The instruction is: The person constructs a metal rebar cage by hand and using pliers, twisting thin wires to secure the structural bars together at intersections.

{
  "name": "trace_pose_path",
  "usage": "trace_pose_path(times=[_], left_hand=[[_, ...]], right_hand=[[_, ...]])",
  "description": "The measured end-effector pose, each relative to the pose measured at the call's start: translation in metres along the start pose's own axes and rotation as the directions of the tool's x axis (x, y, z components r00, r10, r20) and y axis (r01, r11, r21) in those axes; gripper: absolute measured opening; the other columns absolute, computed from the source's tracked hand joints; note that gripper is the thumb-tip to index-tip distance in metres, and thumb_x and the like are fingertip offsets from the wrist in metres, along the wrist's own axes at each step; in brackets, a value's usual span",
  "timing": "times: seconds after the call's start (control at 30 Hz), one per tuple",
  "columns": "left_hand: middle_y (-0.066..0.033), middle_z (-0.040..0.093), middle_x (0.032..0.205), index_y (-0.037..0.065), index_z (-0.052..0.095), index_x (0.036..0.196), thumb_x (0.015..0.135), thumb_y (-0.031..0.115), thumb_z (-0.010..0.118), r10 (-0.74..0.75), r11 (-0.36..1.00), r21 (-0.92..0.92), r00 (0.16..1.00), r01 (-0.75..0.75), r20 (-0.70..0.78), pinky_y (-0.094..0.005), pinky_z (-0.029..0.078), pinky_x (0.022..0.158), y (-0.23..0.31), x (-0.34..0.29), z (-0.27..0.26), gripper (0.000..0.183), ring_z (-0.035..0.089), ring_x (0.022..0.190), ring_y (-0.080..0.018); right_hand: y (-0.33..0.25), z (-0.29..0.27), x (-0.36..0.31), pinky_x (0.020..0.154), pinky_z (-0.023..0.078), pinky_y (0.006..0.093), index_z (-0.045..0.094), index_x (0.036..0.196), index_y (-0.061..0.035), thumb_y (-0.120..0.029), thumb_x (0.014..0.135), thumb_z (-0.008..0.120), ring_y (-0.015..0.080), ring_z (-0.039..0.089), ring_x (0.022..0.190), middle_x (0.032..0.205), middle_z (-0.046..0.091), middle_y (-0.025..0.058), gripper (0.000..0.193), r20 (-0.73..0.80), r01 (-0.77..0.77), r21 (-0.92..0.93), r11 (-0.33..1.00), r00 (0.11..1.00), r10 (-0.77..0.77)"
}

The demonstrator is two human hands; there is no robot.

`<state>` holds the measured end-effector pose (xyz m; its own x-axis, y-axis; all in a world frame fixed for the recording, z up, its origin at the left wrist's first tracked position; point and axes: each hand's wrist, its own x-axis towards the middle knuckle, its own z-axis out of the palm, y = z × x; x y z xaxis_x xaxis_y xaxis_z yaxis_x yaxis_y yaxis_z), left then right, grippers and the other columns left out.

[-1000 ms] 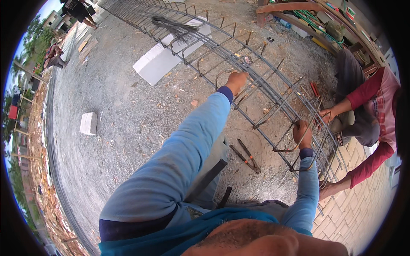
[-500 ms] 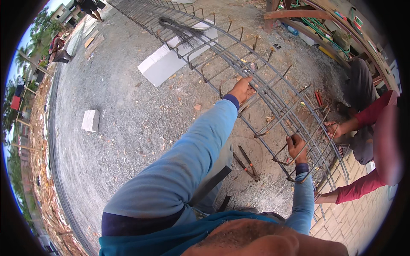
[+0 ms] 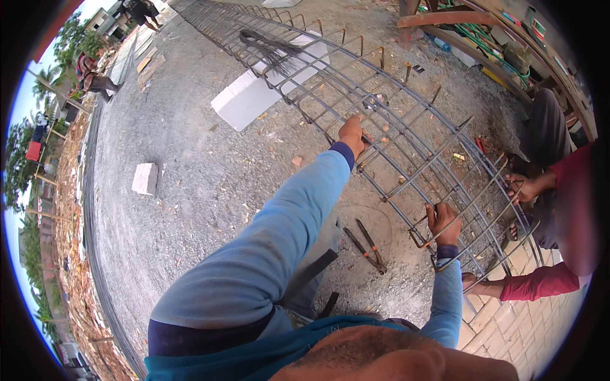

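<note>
A long cage of steel reinforcing bars (image 3: 406, 166) with bent square stirrups runs from the far left down to the near right. My left hand (image 3: 353, 136) is closed on a lengthwise rod along its near side; the thumb and fingertips are partly hidden. Farther right, my right hand (image 3: 444, 223) is curled round a bar near the cage's close end. Orange-handled pincers (image 3: 366, 249) lie on the gravel between my legs and the cage. A bundle of dark tie wire (image 3: 270, 47) rests across the cage farther off.
A co-worker in red sleeves has one hand (image 3: 523, 188) at the cage's far side and another hand (image 3: 470, 283) by its near end. A white block (image 3: 244, 105) lies under the cage, a smaller block (image 3: 145, 178) to the left. Timber framing (image 3: 451, 19) stands at the right.
The cage's lengthwise bars, bunched closer together before, are now spread apart. My left hand has shifted slightly left, to the near rod. The co-worker's upper hand has moved right.
</note>
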<state>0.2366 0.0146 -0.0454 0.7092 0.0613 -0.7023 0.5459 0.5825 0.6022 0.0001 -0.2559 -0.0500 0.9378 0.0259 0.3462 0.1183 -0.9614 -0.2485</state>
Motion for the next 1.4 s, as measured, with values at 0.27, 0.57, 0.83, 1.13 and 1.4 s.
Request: trace_pose_path(times=[0.27, 0.57, 0.83, 1.13, 1.4], left_hand=[[-0.0106, 0.052, 0.083, 0.006, 0.048, 0.099, 0.095, 0.038, 0.042, -0.056, 0.977, 0.208, 0.996, 0.040, 0.072, -0.0523, 0.048, 0.081, -0.012, 0.023, -0.009, 0.032, 0.057, 0.078, -0.0294], [-0.0133, 0.051, 0.101, 0.005, 0.047, 0.113, 0.091, 0.045, 0.050, -0.070, 0.975, 0.215, 0.995, 0.053, 0.073, -0.0495, 0.045, 0.087, -0.014, 0.027, -0.006, 0.047, 0.056, 0.088, -0.0314], [-0.0133, 0.049, 0.103, 0.012, 0.042, 0.123, 0.089, 0.047, 0.052, -0.064, 0.980, 0.196, 0.993, 0.043, 0.101, -0.0508, 0.046, 0.083, -0.001, 0.001, -0.014, 0.050, 0.054, 0.093, -0.0327], [-0.0251, 0.040, 0.134, 0.013, 0.038, 0.135, 0.086, 0.046, 0.051, -0.094, 0.960, 0.278, 0.979, 0.040, 0.182, -0.0513, 0.041, 0.092, 0.017, -0.011, -0.008, 0.060, 0.049, 0.110, -0.0379], [-0.0190, 0.026, 0.152, 0.004, 0.030, 0.145, 0.088, 0.042, 0.053, 0.078, 0.786, 0.601, 0.989, -0.141, 0.129, -0.0540, 0.022, 0.109, 0.013, -0.046, 0.007, 0.072, 0.026, 0.138, -0.0371]], right_hand=[[0.000, 0.012, -0.007, 0.062, 0.044, 0.0433, 0.058, 0.080, -0.0068, -0.028, 0.086, 0.066, 0.0323, 0.058, 0.072, 0.076, 0.057, 0.0118, 0.024, -0.089, 0.068, -0.080, 0.994, 0.993, -0.076], [-0.012, -0.012, -0.026, 0.083, 0.041, 0.0449, 0.061, 0.103, -0.0070, -0.022, 0.085, 0.066, 0.0312, 0.054, 0.095, 0.097, 0.059, 0.0113, 0.024, -0.001, 0.111, -0.132, 0.985, 0.994, -0.112], [-0.004, -0.040, -0.053, 0.084, 0.038, 0.0463, 0.056, 0.116, -0.0009, -0.020, 0.091, 0.050, 0.0365, 0.050, 0.092, 0.096, 0.053, 0.0185, 0.032, -0.015, 0.043, -0.127, 0.991, 0.999, -0.046], [0.026, -0.054, -0.061, 0.072, 0.044, 0.0463, 0.061, 0.097, 0.0035, -0.033, 0.099, 0.040, 0.0448, 0.057, 0.082, 0.084, 0.059, 0.0257, 0.042, 0.128, -0.399, 0.147, 0.905, 0.915, 0.383], [0.094, -0.023, -0.095, 0.071, 0.049, 0.0386, 0.065, 0.094, 0.0003, -0.043, 0.099, 0.040, 0.0292, 0.065, 0.075, 0.082, 0.068, 0.0111, 0.050, 0.083, -0.580, 0.743, 0.335, 0.576, 0.813]])
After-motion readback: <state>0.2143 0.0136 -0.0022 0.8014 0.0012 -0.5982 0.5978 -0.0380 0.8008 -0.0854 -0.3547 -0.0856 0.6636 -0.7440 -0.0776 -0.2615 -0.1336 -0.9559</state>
